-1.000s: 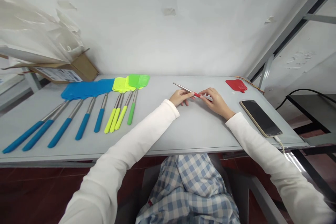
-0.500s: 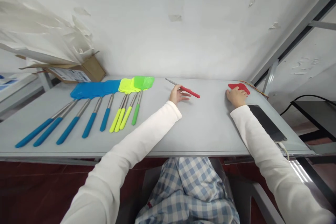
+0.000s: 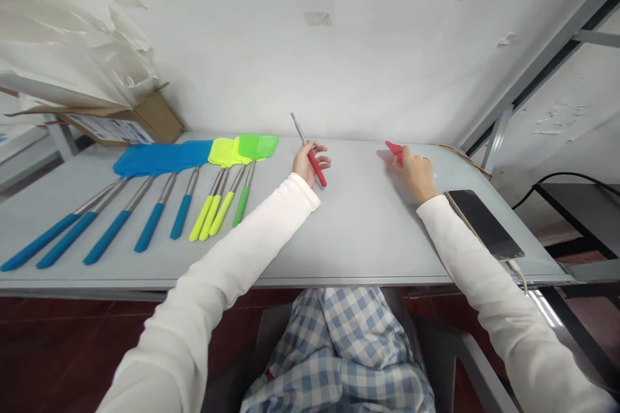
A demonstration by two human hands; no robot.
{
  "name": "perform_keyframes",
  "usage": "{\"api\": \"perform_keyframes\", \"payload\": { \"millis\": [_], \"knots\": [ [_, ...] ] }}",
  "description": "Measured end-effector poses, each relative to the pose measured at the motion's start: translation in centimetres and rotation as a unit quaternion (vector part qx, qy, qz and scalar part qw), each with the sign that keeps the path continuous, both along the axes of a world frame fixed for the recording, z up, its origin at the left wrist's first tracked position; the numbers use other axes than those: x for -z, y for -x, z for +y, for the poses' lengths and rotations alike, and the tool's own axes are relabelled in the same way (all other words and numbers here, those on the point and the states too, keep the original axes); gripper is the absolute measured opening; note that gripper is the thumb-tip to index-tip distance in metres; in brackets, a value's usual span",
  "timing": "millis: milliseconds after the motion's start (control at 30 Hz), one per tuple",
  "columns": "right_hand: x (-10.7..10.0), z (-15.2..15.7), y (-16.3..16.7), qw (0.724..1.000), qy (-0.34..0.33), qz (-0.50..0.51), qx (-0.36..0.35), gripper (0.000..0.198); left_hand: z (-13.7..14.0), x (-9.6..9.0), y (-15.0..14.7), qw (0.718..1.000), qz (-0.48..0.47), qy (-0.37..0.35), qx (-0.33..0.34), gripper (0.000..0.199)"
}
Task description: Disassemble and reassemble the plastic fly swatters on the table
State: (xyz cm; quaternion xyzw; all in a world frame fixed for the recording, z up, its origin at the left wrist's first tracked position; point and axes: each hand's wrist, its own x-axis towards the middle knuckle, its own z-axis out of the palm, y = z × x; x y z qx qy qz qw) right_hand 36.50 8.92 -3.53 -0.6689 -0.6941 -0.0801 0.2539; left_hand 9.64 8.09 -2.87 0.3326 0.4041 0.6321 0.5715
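Observation:
My left hand (image 3: 304, 166) is closed around a fly swatter handle (image 3: 318, 169) with a red grip and a thin metal rod. The rod points up and to the left, and its end is bare. At the right, my right hand (image 3: 417, 175) pinches a red fly swatter head (image 3: 393, 147), seen nearly edge-on just above the table; the fingers cover part of it. Left of my left hand lie assembled fly swatters side by side: a green one (image 3: 241, 206), several yellow ones (image 3: 222, 215) and several blue ones (image 3: 150, 227). Their heads overlap along the back.
A phone (image 3: 484, 222) with a white cable lies beside my right forearm. An open cardboard box (image 3: 157, 117) stands at the back left by plastic sheeting (image 3: 33, 19). The white wall (image 3: 368, 64) rises behind the grey table (image 3: 358, 245). A metal frame (image 3: 537, 77) stands at the right.
My right hand has lifted the red head off the table and moved it left. My left hand has turned the red handle, so its rod now points more steeply upward. The view has shifted slightly.

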Motion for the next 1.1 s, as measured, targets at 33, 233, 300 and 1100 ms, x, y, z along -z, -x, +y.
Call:
{"api": "perform_keyframes", "payload": {
  "millis": [33,233,300,1100],
  "knots": [
    [-0.3,-0.2,0.2,1.0,-0.024,0.013,-0.005,0.021,0.0,-0.2,0.1,0.999,0.039,-0.024,-0.015,0.028],
    [-1.5,-1.5,0.9,0.974,-0.079,0.208,-0.041,0.021,-1.2,-0.8,1.0,0.885,0.428,-0.182,-0.02,0.027],
    [-1.1,-1.5,1.3,0.938,-0.05,0.337,-0.058,0.017,-1.7,-0.4,0.9,0.806,0.547,-0.226,0.015,0.023],
    [1.7,-1.1,2.7,0.674,0.129,0.709,-0.163,0.009,-1.5,1.5,0.8,0.688,0.685,-0.238,-0.011,0.019]
  ]
}}
